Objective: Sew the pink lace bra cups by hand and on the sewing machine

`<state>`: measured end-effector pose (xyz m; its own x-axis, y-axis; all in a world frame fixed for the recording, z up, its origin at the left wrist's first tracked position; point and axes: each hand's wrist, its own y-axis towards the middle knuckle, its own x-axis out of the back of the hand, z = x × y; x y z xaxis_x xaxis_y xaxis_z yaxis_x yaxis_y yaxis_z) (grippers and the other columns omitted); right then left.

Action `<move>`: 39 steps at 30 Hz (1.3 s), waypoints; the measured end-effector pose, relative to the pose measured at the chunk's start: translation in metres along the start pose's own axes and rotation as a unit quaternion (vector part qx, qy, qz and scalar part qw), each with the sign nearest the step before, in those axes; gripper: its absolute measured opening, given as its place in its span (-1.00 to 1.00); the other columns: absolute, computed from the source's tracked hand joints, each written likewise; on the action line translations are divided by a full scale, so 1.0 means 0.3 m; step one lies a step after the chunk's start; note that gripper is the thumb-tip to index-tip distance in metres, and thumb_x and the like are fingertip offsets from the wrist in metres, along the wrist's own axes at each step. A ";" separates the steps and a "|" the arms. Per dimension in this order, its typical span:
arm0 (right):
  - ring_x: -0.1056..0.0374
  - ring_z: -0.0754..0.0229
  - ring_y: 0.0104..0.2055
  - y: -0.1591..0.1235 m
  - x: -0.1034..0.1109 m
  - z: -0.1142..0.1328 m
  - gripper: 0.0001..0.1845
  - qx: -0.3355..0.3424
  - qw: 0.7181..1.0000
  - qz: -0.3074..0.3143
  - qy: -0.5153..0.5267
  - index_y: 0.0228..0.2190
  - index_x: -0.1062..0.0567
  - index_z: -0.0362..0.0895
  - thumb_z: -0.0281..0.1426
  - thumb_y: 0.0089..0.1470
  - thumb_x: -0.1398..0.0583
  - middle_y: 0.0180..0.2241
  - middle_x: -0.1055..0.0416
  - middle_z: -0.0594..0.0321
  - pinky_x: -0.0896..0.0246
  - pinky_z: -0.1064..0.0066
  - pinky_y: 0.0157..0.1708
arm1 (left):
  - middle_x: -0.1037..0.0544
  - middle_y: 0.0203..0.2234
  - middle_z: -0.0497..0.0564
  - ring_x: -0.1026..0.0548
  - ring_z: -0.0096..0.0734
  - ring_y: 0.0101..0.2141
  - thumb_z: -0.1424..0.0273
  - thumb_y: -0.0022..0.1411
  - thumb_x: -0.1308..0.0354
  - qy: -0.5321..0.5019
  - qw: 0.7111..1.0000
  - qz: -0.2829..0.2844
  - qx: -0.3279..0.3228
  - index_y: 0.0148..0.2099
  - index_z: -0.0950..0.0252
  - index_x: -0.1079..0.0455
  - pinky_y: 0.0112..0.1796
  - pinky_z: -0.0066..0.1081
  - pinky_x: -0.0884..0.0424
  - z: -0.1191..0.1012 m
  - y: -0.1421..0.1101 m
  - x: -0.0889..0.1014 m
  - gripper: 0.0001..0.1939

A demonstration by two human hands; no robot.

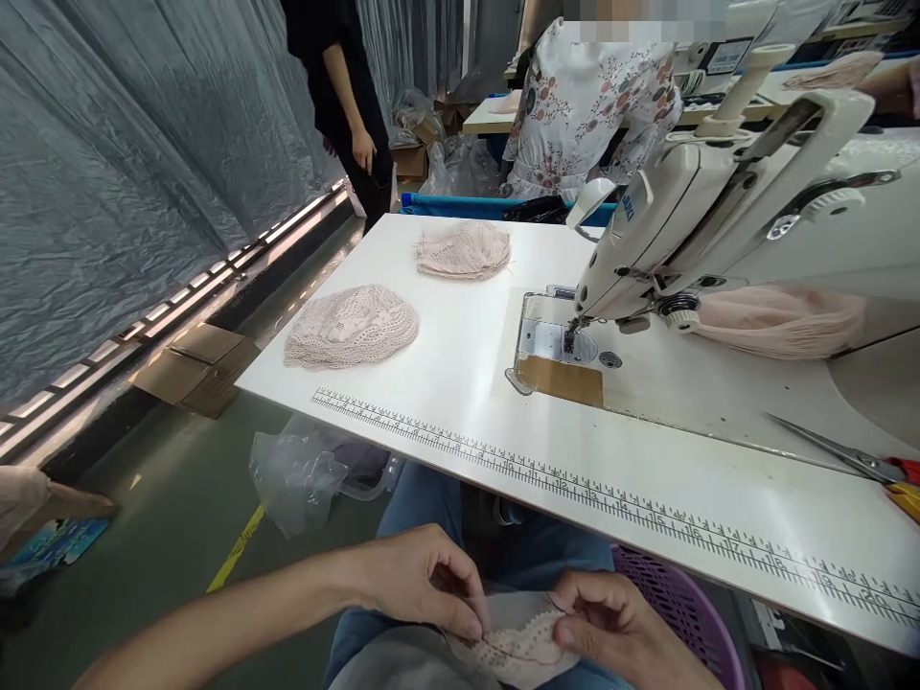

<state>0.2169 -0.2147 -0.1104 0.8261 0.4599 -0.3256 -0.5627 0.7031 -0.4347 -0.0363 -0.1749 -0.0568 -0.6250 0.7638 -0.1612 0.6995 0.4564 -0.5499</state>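
Observation:
Both my hands are low in front of me, below the table edge, over my lap. My left hand (424, 580) pinches the left side of a small pink lace piece (517, 647), fingers closed on it. My right hand (618, 628) grips the same piece on its right side with thumb and fingers pressed together. The lace lies on a pale fabric over my jeans. On the white table (460, 383) above lie two piles of pink lace pieces, one near (351, 326) and one farther (464, 249).
A white sewing machine (690, 211) stands at the table's right, pink fabric (783, 321) behind it. Scissors (855, 458) lie at the right edge. A purple basket (682, 604) sits beside my right knee. Cardboard box (197, 366) and plastic bag (302, 474) on the floor. Two people stand beyond.

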 end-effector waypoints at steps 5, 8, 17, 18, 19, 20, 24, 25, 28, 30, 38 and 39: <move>-0.14 0.30 -0.51 0.000 0.006 0.001 -0.58 -0.001 1.000 -0.008 0.001 -0.54 -0.48 -0.16 -0.04 -0.12 -0.36 -0.60 -0.30 0.35 -0.06 0.45 -0.47 | -0.57 -0.48 0.00 -0.48 -0.47 -0.45 0.03 -0.06 -0.33 -0.016 1.000 -0.005 0.015 -0.29 0.31 -0.58 -0.35 -0.52 -0.41 0.011 0.003 0.003 -0.56; -0.16 0.29 -0.52 -0.003 -0.002 0.006 -0.58 0.000 1.000 -0.014 0.006 -0.55 -0.48 -0.15 -0.04 -0.14 -0.37 -0.60 -0.31 0.35 -0.08 0.46 -0.47 | -0.57 -0.47 0.02 -0.49 -0.46 -0.45 -0.01 -0.06 -0.31 -0.012 1.000 -0.008 0.022 -0.28 0.31 -0.59 -0.34 -0.51 -0.42 0.009 0.001 0.004 -0.52; -0.15 0.34 -0.54 -0.005 -0.035 0.008 -0.60 0.010 0.999 -0.026 0.023 -0.56 -0.49 -0.18 -0.09 -0.13 -0.38 -0.62 -0.33 0.36 -0.02 0.50 -0.51 | -0.53 -0.54 -0.05 -0.40 -0.54 -0.53 -0.02 -0.21 -0.39 -0.021 0.999 0.011 0.032 -0.29 0.31 -0.58 -0.46 -0.58 -0.31 0.017 0.009 0.000 -0.47; -0.16 0.33 -0.53 -0.001 -0.033 0.000 -0.60 0.012 0.999 -0.022 0.019 -0.55 -0.49 -0.18 -0.09 -0.12 -0.38 -0.61 -0.34 0.35 -0.03 0.50 -0.51 | -0.52 -0.56 -0.06 -0.38 -0.56 -0.55 -0.01 -0.26 -0.41 -0.031 0.999 0.011 0.039 -0.30 0.31 -0.58 -0.47 -0.58 -0.29 0.020 0.016 -0.007 -0.45; -0.17 0.32 -0.52 0.003 -0.029 -0.010 -0.61 0.016 1.000 -0.018 0.014 -0.55 -0.48 -0.17 -0.09 -0.11 -0.37 -0.60 -0.34 0.34 -0.04 0.49 -0.51 | -0.50 -0.57 -0.08 -0.35 -0.57 -0.57 0.00 -0.31 -0.43 -0.041 0.998 0.008 0.046 -0.32 0.32 -0.58 -0.48 -0.58 -0.28 0.022 0.023 -0.014 -0.44; -0.17 0.31 -0.52 0.006 -0.025 -0.020 -0.61 0.020 1.000 -0.014 0.009 -0.55 -0.48 -0.17 -0.09 -0.11 -0.37 -0.60 -0.34 0.34 -0.04 0.48 -0.51 | -0.49 -0.59 -0.08 -0.34 -0.58 -0.58 0.01 -0.33 -0.44 -0.050 0.997 0.003 0.053 -0.34 0.33 -0.58 -0.48 -0.57 -0.28 0.023 0.030 -0.022 -0.44; -0.12 0.33 -0.54 0.014 -0.006 -0.054 -0.59 0.031 1.000 0.003 0.000 -0.56 -0.48 -0.17 -0.07 -0.12 -0.36 -0.61 -0.29 0.35 -0.03 0.49 -0.52 | -0.51 -0.58 -0.06 -0.37 -0.57 -0.56 0.05 -0.31 -0.45 -0.072 0.995 -0.007 0.064 -0.37 0.34 -0.58 -0.43 -0.56 -0.31 0.017 0.040 -0.040 -0.50; -0.11 0.34 -0.55 0.014 -0.003 -0.057 -0.58 0.031 1.000 0.004 0.001 -0.56 -0.48 -0.18 -0.06 -0.12 -0.36 -0.62 -0.28 0.36 -0.01 0.49 -0.53 | -0.52 -0.57 -0.06 -0.38 -0.56 -0.55 0.07 -0.29 -0.44 -0.071 0.995 -0.007 0.062 -0.37 0.34 -0.58 -0.42 -0.56 -0.33 0.014 0.039 -0.039 -0.52; -0.10 0.36 -0.57 0.016 -0.005 -0.055 -0.58 0.024 1.000 0.016 0.007 -0.54 -0.51 -0.19 -0.06 -0.14 -0.37 -0.64 -0.26 0.37 0.03 0.51 -0.55 | -0.54 -0.55 -0.04 -0.41 -0.54 -0.53 0.10 -0.22 -0.43 -0.060 0.997 -0.003 0.050 -0.36 0.33 -0.59 -0.39 -0.55 -0.36 0.002 0.028 -0.026 -0.57; -0.09 0.38 -0.57 0.019 -0.013 -0.043 -0.58 0.018 0.999 0.024 0.014 -0.53 -0.52 -0.20 -0.08 -0.16 -0.39 -0.64 -0.25 0.38 0.04 0.53 -0.55 | -0.54 -0.54 -0.04 -0.43 -0.53 -0.51 0.12 -0.20 -0.43 -0.053 0.998 0.005 0.045 -0.36 0.32 -0.59 -0.36 -0.53 -0.39 -0.005 0.020 -0.014 -0.60; -0.06 0.39 -0.55 0.006 -0.054 0.021 -0.67 0.006 0.999 0.036 0.025 -0.53 -0.55 -0.17 -0.15 -0.12 -0.39 -0.62 -0.23 0.40 0.02 0.54 -0.52 | -0.49 -0.56 -0.11 -0.34 -0.59 -0.53 0.15 -0.38 -0.50 -0.037 0.998 0.014 0.056 -0.36 0.33 -0.58 -0.45 -0.61 -0.27 -0.012 0.020 -0.015 -0.51; -0.06 0.38 -0.54 0.001 -0.057 0.025 -0.68 0.004 0.999 0.034 0.025 -0.52 -0.55 -0.17 -0.16 -0.10 -0.39 -0.61 -0.24 0.39 0.02 0.54 -0.51 | -0.46 -0.59 -0.13 -0.29 -0.61 -0.55 0.15 -0.40 -0.50 -0.037 0.998 0.014 0.058 -0.37 0.34 -0.57 -0.48 -0.61 -0.22 -0.010 0.026 -0.021 -0.50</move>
<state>0.2026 -0.2183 -0.0986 0.7830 0.4799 -0.3956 -0.6176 0.6749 -0.4037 -0.0258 -0.1749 -0.0576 -0.6333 0.7373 -0.2352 0.6747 0.3771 -0.6345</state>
